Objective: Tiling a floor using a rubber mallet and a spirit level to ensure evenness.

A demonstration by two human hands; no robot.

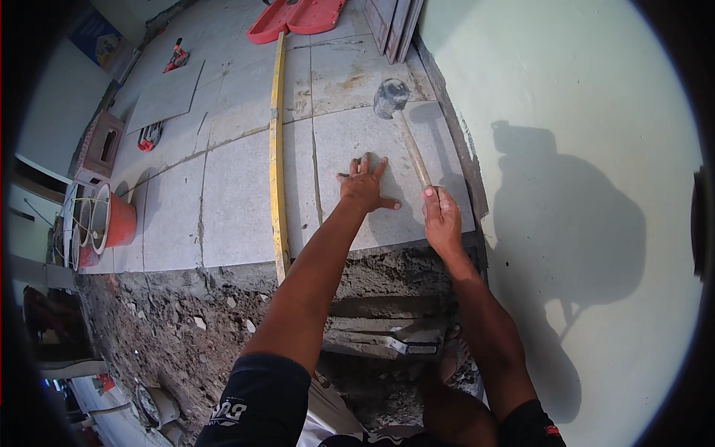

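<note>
My left hand (365,186) rests with spread fingers on a large pale grey floor tile (346,127) beside the wall. My right hand (439,208) grips the wooden handle of a rubber mallet (391,97), whose dark, dusty head is above the upper part of that tile. A long yellow level (276,149) lies lengthwise on the tiles to the left of my left hand. The tile edge meets rough mortar and rubble (186,313) below, where grey trowel-like tools (380,335) lie near my feet.
A pale green wall (596,89) runs along the right. Red cases (309,15) and stacked tiles (383,22) stand at the far end. To the left are buckets (119,223), bricks (100,149), red hand tools (177,59) and a loose tile (164,97).
</note>
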